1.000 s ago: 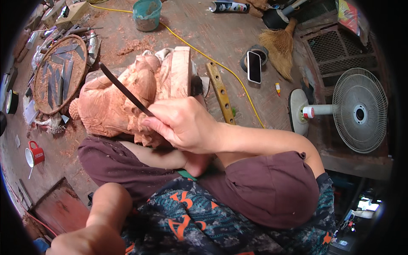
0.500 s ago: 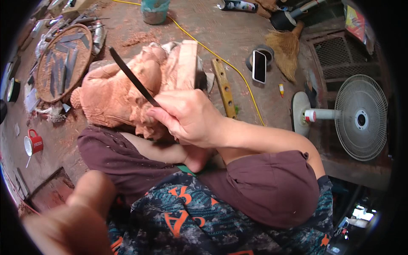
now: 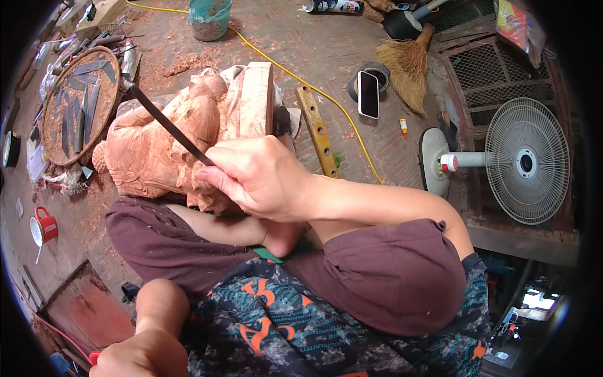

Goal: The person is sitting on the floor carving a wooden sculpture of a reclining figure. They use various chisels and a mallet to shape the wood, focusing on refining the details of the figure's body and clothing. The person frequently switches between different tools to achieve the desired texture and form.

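Observation:
My right hand (image 3: 257,179) grips a slim, dark, chisel-like metal tool (image 3: 166,122) that slants up and left across the carving. The carving (image 3: 151,141) is reddish wood, a rounded figure lying on its side against my crossed legs, with a squared block (image 3: 256,100) at its right end. Whether the tool touches the wood is hidden behind my fingers. At the lower left my left hand (image 3: 141,358) is curled closed. Beyond it juts a rounded tan shape (image 3: 162,301), club-like; I cannot make out what it is.
A round basket (image 3: 116,94) of blades lies at left, above a red mug (image 3: 45,226). A teal bucket (image 3: 209,25) stands at the back. Rightward are a yellow cord (image 3: 314,91), a bar with holes (image 3: 317,132), a phone (image 3: 369,94), a broom (image 3: 408,69) and a fan (image 3: 526,162).
My left hand has swung from a blur to a sharper position lower and farther right. The view has shifted slightly; my right hand keeps its hold on the tool over the carving.

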### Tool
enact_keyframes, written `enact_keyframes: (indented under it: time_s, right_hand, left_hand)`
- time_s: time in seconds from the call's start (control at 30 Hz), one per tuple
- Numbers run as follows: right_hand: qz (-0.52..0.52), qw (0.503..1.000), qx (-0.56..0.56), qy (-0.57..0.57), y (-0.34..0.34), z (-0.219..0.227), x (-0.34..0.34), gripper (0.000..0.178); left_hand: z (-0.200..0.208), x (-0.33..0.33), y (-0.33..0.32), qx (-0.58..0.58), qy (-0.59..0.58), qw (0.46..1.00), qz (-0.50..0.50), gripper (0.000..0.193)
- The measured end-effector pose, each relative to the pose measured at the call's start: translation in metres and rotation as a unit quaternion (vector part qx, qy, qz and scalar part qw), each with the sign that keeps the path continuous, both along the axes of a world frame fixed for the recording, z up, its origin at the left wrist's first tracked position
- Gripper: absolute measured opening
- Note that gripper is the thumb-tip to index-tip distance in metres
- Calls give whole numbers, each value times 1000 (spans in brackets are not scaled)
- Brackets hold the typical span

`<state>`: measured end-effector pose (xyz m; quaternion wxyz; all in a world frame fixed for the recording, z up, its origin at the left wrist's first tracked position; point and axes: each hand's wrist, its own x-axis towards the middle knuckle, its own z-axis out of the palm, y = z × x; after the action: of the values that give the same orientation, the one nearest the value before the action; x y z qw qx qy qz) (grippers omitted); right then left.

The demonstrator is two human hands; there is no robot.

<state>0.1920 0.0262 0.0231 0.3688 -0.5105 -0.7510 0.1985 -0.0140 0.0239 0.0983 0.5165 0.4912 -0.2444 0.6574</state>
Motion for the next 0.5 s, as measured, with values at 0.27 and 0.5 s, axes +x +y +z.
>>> enact_keyframes:
  time_s: [0.27, 0.5]
  right_hand:
    - [2, 1000, 7, 3, 0, -3, 1, 25]
    - [-7, 1000, 5, -15, 0, 1, 0, 27]
  left_hand:
    - [13, 5, 19, 53, 98, 994, -19, 22]
    - [7, 17, 26, 137, -9, 983, -126, 16]
